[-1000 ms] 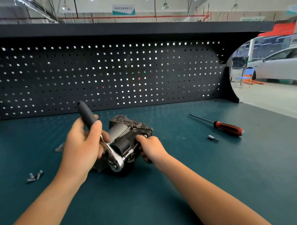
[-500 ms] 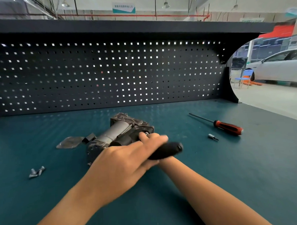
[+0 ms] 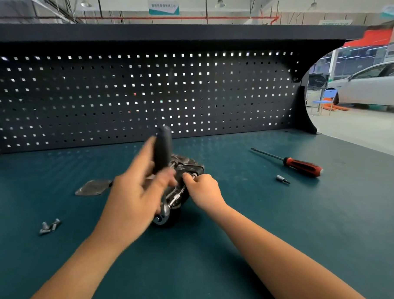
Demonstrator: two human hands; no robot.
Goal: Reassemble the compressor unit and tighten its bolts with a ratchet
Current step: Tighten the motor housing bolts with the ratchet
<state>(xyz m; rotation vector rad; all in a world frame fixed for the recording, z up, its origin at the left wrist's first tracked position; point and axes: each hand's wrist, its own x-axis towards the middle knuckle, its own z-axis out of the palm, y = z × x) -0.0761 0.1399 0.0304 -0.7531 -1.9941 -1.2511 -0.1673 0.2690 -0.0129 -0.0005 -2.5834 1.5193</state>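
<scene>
A dark pegboard (image 3: pixel 189 93) is seen behind a teal-matted surface (image 3: pixel 274 236), and a white car (image 3: pixel 369 85) and a blue chair (image 3: pixel 323 101) are visible through the opening at the right. The compressor unit (image 3: pixel 190 166) is laid on the surface near its middle and is largely hidden by the two hands. The ratchet (image 3: pixel 162 148) is held by the left hand (image 3: pixel 135 197): its black handle is raised nearly upright in front of the pegboard, its chrome head is set low at the near end of the unit, and the fingers (image 3: pixel 168 176) are wrapped round the handle, though the hand is blurred and the finer grip cannot be made out. The unit's right side is gripped by the right hand (image 3: pixel 204 189), whose fingers (image 3: pixel 188 178) are curled onto the housing. A thin metal plate (image 3: pixel 94 187) is laid flat just left of the unit, and a few loose bolts (image 3: pixel 49 226) are grouped nearer the left edge. Well to the right, a red-handled screwdriver (image 3: pixel 302 165) is laid at an angle, with a small bit (image 3: pixel 282 179) just beside it.
</scene>
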